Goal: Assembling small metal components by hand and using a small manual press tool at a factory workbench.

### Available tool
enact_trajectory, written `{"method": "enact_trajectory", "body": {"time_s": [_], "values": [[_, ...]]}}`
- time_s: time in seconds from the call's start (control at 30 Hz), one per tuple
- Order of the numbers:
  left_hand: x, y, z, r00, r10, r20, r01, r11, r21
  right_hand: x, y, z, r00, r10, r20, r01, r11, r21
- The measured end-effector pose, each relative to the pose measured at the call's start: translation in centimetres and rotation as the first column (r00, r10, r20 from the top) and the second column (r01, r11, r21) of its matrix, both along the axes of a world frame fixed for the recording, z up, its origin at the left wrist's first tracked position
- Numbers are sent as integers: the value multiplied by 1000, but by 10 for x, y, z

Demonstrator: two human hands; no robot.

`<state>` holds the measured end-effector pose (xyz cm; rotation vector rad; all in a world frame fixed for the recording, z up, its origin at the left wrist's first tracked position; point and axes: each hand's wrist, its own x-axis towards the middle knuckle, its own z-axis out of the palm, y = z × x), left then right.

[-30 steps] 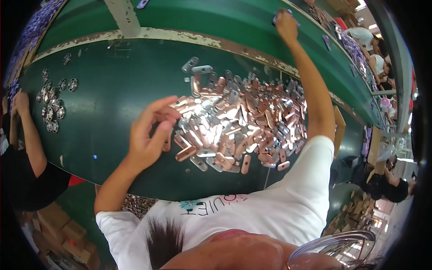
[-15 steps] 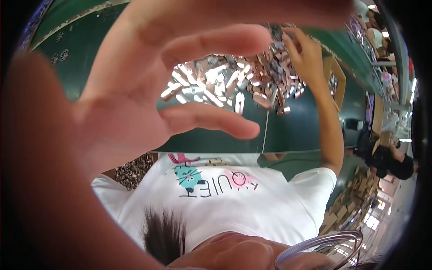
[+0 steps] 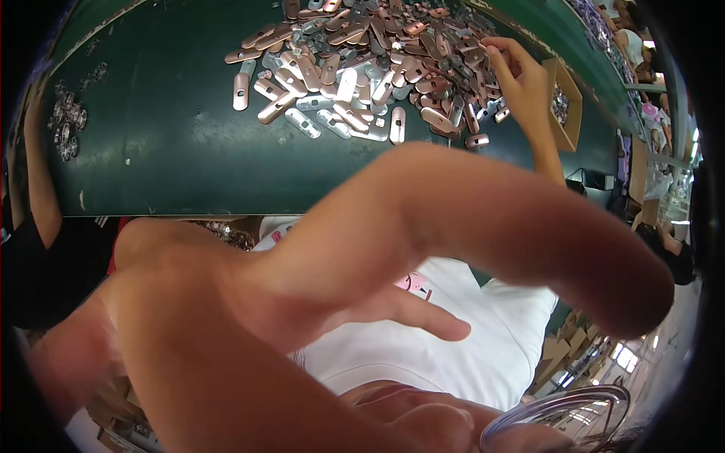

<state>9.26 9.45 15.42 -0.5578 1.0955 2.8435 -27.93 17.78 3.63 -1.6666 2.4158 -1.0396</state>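
Close to the camera, my left hand (image 3: 302, 272) is large and blurred, its fingers spread apart with no object visible in it. It covers much of the white shirt and the table's near edge. Over at the right side of the pile, my right hand (image 3: 522, 79) has its thumb and forefinger brought together at the tips. Whatever they pinch, if anything, is too small to make out. The pile (image 3: 351, 68) is made of oblong copper-coloured and silver metal plates with rounded ends, many with a small hole. They lie loose and overlapping on the dark green table (image 3: 189, 166).
An open cardboard box (image 3: 575, 121) with small metal parts stands right of my right hand. Shiny small pieces (image 3: 68, 124) lie in a cluster at the table's left. A co-worker's arm (image 3: 41, 166) rests beside that left end. Cardboard boxes (image 3: 578, 340) are stacked at lower right.
My left hand has swung down from in front of the table, uncovering the pile and the co-worker at the left. My right hand stays at the pile's right side.
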Motion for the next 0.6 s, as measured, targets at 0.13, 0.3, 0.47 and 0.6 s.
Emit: {"method": "enact_trajectory", "body": {"time_s": [0.13,0.3,0.47,0.6], "values": [[-3,10,-7,953,-6,-304,-39,989,-140,40,7,-2,979,188,80,-194,979,64],[-73,60,-85,855,-461,-237,330,837,-437,85,11,-19,851,516,-97,-510,856,79],[-63,67,-97,904,-387,-180,283,860,-425,102,-2,-28,737,630,-243,-627,773,102],[-63,69,-103,924,-348,-158,261,876,-406,98,-7,-38,723,644,-250,-637,761,121]]}}
